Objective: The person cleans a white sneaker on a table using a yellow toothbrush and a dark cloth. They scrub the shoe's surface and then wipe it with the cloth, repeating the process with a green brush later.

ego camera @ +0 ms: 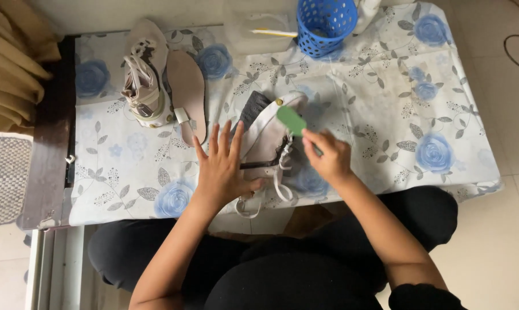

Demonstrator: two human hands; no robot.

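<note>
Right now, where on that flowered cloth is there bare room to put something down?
Bare cloth lies right of the right hand and below the blue basket. Another patch: front left, below the other shoe. It is crowded around the shoe under both hands.

Soft, even daylight; slight motion blur

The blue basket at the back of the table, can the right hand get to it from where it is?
Probably yes. The right hand holds a green brush over the shoe, and the cloth between it and the blue basket lies bare. The brush fills its grip, though.
</note>
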